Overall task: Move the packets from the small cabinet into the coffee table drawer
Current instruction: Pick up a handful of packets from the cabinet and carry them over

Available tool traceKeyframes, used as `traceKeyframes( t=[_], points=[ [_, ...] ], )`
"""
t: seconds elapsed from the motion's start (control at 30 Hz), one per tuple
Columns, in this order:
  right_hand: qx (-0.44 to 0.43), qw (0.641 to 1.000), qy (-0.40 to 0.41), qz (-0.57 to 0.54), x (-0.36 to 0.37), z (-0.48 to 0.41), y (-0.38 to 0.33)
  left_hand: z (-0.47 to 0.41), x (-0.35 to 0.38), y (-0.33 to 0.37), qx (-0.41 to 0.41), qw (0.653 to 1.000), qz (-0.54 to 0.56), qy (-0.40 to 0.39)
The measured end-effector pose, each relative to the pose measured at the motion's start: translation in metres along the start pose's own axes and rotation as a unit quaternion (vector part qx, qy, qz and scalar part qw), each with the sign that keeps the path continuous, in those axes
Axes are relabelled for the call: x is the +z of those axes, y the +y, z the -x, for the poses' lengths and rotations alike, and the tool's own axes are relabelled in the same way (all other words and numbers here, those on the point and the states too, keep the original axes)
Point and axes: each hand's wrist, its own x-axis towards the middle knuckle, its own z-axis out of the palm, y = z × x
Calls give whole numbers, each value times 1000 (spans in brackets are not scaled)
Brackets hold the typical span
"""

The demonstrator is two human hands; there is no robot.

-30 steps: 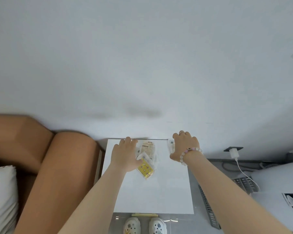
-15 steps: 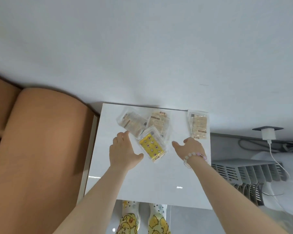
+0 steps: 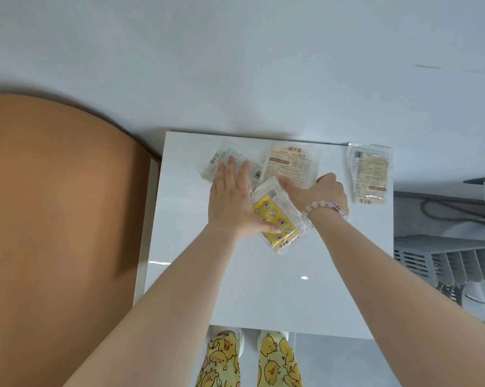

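Both hands have moved forward since half a second ago, when they hung just short of the packets; now they are on them. The left hand lies flat with its fingers straight and spread, fingertips pressing on the clear packet at the far left, thumb resting across the yellow packet. The right hand has swung in from the right and sits on the beige packet, thumb stretched to the far edge of the yellow packet. Its other fingers are folded under, and I cannot tell whether they pinch anything. A bead bracelet circles that wrist.

All four packets lie on the white cabinet top. Three cluster at the far middle, overlapping. The fourth packet lies apart at the far right corner, untouched, hanging slightly over the edge. A brown sofa arm stands to the left, a grey heater to the right. Duck-print trousers show below the near edge.
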Motion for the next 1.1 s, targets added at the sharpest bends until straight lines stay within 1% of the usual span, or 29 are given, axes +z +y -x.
traceKeyframes(
  t=[0.07,0.17,0.3,0.47,0.57,0.67,0.8,0.93,1.0,1.1],
  points=[
    [5,1000,4,1,1,-1,-2,-6,1,4,13,1000,-10,-5],
    [5,1000,16,-8,2,-1,-6,-12,4,9,5,1000,-12,-9],
    [5,1000,3,-6,3,0,-8,-13,2,2,12,997,-69,-6],
    [2,999,-17,-30,-3,1,-1,-8,-10,-8,0,992,-125,-24],
    [-15,999,6,-41,-3,3,1,-7,-17,-17,-2,992,-123,-42],
    [-36,998,32,-33,1,7,3,-3,-22,-24,7,987,-145,-66],
    [-17,998,47,-45,7,12,7,3,-21,-29,14,984,-159,-81],
    [19,997,38,-63,10,15,14,12,-11,-30,16,983,-166,-71],
    [34,996,23,-78,10,18,17,23,-2,-27,-9,982,-171,-76],
    [53,994,-1,-96,9,22,23,34,8,-19,-72,984,-135,-91]
  ],
)
